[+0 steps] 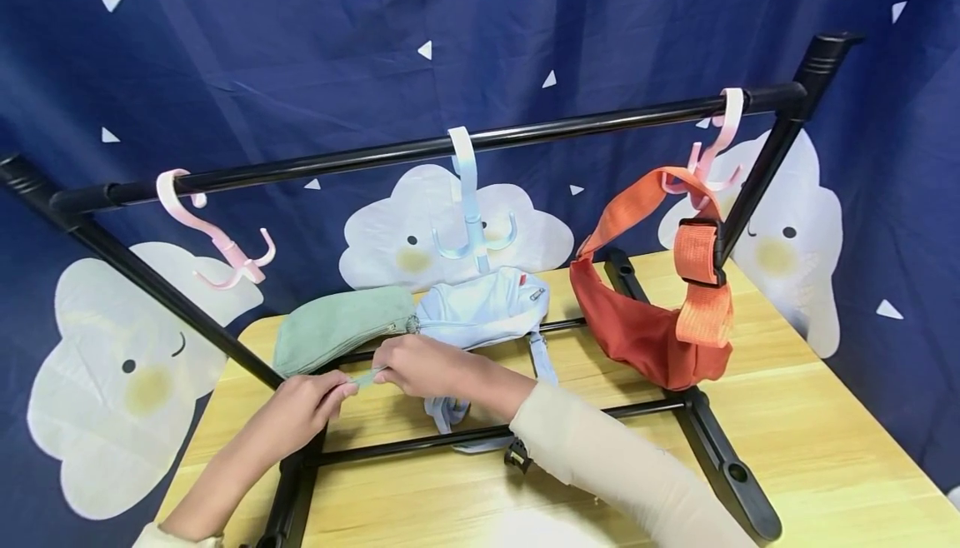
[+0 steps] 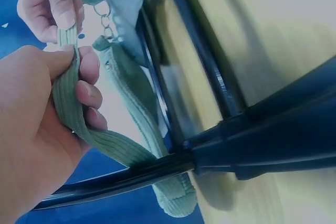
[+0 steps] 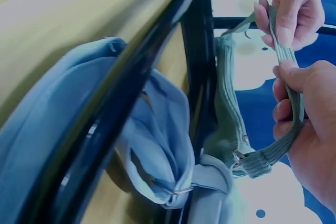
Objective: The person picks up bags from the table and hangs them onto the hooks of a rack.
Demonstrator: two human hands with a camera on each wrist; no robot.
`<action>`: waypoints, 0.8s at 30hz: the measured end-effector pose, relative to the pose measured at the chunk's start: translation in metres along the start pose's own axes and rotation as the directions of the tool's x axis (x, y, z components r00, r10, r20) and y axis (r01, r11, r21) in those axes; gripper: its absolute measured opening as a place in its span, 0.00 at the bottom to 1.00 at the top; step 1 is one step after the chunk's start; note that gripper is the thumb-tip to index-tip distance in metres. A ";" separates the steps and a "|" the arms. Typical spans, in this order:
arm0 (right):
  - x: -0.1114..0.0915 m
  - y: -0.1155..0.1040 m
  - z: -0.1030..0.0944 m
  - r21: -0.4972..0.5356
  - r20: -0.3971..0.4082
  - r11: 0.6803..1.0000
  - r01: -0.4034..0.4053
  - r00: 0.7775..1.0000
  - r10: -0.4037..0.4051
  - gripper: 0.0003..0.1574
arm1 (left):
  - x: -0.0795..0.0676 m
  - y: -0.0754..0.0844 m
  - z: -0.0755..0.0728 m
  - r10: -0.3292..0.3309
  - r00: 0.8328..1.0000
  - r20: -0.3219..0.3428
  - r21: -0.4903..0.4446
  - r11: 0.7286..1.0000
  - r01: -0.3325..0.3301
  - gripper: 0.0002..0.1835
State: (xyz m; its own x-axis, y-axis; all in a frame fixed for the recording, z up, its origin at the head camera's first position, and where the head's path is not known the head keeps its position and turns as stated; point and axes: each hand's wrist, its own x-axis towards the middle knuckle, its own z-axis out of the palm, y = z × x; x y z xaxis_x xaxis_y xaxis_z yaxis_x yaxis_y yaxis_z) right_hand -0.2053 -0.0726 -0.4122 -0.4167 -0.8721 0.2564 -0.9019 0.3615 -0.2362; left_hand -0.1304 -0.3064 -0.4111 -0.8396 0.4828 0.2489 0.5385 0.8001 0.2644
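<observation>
A green corduroy bag (image 1: 341, 323) with a zipper lies at the left across the rack's lower bar. Its ribbed green strap (image 2: 68, 98) runs up into both hands. My left hand (image 1: 303, 406) pinches the strap between thumb and fingers, the band lying across the palm in the left wrist view. Close beside it, my right hand (image 1: 420, 365) pinches the same strap near the chain-ring end. In the right wrist view metal rings (image 3: 239, 157) join strap and bag. A light blue bag (image 1: 480, 306) with a trailing strap lies right of the green one.
A black rack (image 1: 375, 156) carries pink hooks (image 1: 240, 261) at left and right and a blue hook (image 1: 474, 215) mid-bar. From the right hook hangs a red bag (image 1: 637, 331) by its orange strap. A black buckle (image 1: 517, 455) lies on the wooden table (image 1: 810, 415).
</observation>
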 end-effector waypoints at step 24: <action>-0.002 -0.004 -0.040 -0.010 -0.102 0.999 0.030 0.994 -0.031 0.12 | 0.012 0.012 -0.039 0.102 0.979 -0.175 0.079 0.993 -0.089 0.17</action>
State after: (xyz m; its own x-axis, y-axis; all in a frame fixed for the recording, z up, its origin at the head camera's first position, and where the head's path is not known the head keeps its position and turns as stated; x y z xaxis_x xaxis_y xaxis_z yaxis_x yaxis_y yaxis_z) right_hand -0.2050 -0.0591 -0.3738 -0.3979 -0.8446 0.3581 -0.9152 0.3383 -0.2192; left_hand -0.1314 -0.3045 -0.3688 -0.7550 0.4919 0.4336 0.6036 0.7797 0.1666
